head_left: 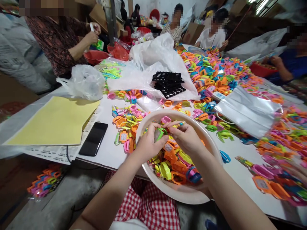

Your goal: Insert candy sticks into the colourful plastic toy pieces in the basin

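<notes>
My left hand (151, 140) is closed around a green plastic toy watch (158, 134), above a wide white basin (177, 197). Beside it, my right hand (185, 135) pinches a thin tube with yellow and blue bits (179, 125), which looks like a candy tube. The fingertips of both hands are close together near the watch. Below them the basin holds many orange, yellow, pink and blue toy watches (178, 166). Part of that pile is hidden by my hands and forearms. The basin sits at the table's front edge, over my lap.
Left of the basin lie a black phone (93, 139), a yellow sheet (55, 121) and a plastic bag (85, 81). Black trays (168, 83) are stacked on white plastic. A large heap of toy watches (211, 73) spreads right, with a clear plastic sheet (247, 110) over it. Several people sit around.
</notes>
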Available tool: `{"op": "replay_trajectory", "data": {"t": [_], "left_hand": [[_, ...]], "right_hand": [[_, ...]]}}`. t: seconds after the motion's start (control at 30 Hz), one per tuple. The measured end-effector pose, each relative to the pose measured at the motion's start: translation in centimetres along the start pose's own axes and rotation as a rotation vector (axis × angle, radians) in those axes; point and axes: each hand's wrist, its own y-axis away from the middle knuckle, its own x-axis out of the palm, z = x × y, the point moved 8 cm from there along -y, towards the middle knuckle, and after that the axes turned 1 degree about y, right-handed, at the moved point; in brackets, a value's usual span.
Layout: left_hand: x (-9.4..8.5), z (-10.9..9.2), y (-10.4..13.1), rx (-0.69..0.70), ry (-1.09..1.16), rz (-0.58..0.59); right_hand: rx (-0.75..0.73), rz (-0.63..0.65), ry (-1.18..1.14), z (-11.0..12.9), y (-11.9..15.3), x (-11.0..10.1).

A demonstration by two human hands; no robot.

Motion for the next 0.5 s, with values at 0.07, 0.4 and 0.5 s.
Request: {"op": "replay_trajectory", "data": {"t": [0.07,0.4,0.5], "left_hand": [[-0.03,-0.28,0.11,0.023,-0.098,-0.001],[0.13,-0.42,0.06,0.159,-0.078,0.012],[0.30,-0.13,-0.18,0.105,-0.054,0.007]], "right_hand": [[0.014,0.011,-0.018,0.02,0.03,0.12],[-0.072,-0.039,0.031,0.33,0.40,0.16],[-0.067,0.001,0.072,0.11,-0.08,0.13]]}}
